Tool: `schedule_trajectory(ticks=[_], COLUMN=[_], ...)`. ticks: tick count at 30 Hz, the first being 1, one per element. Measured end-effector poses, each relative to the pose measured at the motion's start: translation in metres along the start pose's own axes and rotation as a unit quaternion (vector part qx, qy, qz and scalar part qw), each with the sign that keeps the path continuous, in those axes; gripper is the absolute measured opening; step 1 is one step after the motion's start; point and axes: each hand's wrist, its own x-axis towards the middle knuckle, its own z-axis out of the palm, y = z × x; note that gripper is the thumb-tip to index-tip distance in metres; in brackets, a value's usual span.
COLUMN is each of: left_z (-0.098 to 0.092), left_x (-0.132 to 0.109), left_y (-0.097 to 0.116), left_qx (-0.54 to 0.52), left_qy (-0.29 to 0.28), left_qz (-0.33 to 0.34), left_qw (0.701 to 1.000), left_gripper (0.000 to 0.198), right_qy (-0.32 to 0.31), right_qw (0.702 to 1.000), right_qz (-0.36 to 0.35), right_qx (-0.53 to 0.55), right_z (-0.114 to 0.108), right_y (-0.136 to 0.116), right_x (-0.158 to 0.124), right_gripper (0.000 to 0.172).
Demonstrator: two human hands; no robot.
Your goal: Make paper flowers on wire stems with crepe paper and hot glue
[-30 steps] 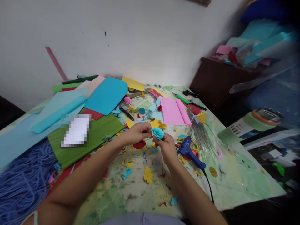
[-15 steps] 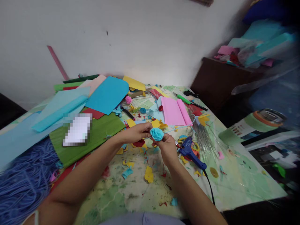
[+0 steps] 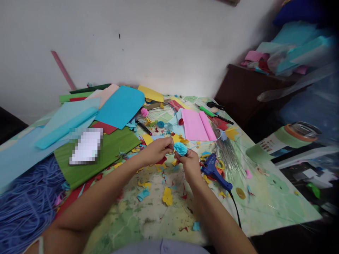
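A light blue crepe paper flower with ruffled petals is held over the table, tilted toward me. My right hand grips it from below, thumb and fingers closed around its base. Just left of the petals is my left hand, its fingers pinched together; whether anything is between them is hidden. A thin light blue strip runs rightward from behind the flower. Yellow, blue and red paper scraps, such as a yellow petal piece, lie scattered beneath both hands.
A blue glue gun with a black cord lies right of my right hand, near a bundle of thin wires. A pink paper roll, blue sheets, purple yarn and a green tumbler surround the work area.
The flower has moved slightly right and up with my right hand. My left hand's fingers have drawn a little away from its petals.
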Motion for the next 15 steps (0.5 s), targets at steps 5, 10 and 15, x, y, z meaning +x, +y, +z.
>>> schedule_trajectory(ticks=[5, 10, 15], left_z=[0.008, 0.018, 0.021], left_x=[-0.002, -0.006, -0.008], left_y=[0.009, 0.021, 0.027], left_qx=[0.173, 0.341, 0.386], left_qy=[0.057, 0.087, 0.123], left_qz=[0.062, 0.187, 0.249], left_qw=[0.981, 0.917, 0.880], left_gripper=[0.016, 0.016, 0.021], right_qy=[0.030, 0.050, 0.040], right_qw=[1.000, 0.999, 0.999], right_qz=[0.004, -0.001, -0.010], right_qx=[-0.002, 0.004, 0.014], right_z=[-0.001, -0.004, -0.005], right_y=[-0.005, -0.003, 0.002], right_x=[0.005, 0.005, 0.004], right_gripper=[0.005, 0.005, 0.003])
